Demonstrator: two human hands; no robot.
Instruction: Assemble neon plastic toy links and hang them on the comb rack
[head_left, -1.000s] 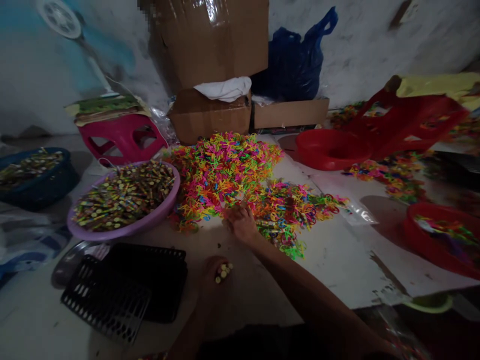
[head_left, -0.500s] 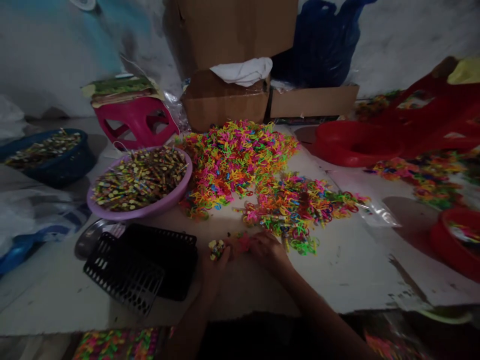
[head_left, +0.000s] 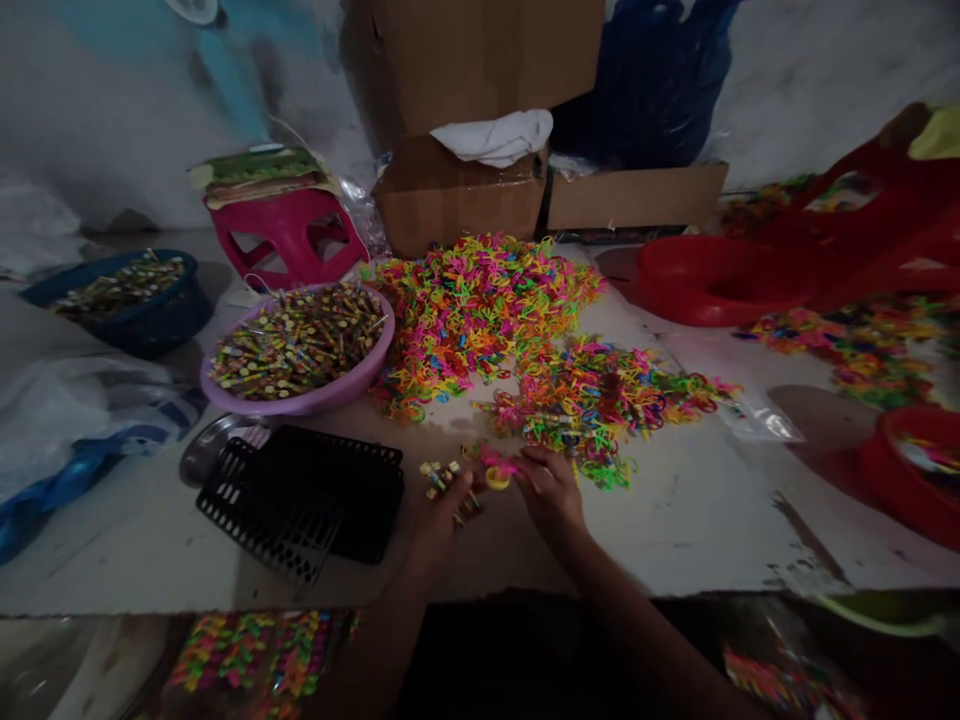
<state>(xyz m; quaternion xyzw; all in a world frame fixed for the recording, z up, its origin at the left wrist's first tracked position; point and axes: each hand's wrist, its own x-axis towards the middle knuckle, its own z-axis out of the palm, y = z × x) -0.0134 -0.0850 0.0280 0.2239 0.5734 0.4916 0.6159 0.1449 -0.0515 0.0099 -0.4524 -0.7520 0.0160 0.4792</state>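
Note:
My left hand is closed round a small bundle of sticks with yellow round tips, held just above the white table. My right hand pinches a pink and yellow plastic ring piece right beside that bundle. Just beyond both hands lies a big heap of neon plastic rings, with a smaller spread of them nearest my right hand. A purple basin full of the same tipped sticks stands to the left.
Black plastic trays lie left of my hands. A blue basket, a pink stool, cardboard boxes and red basins ring the table. A tray of finished coloured pieces sits below the table's near edge.
My right hand drew back from the ring heap to my left hand, bringing a ring piece with it. The left hand rose slightly with its bundle. The camera tipped down.

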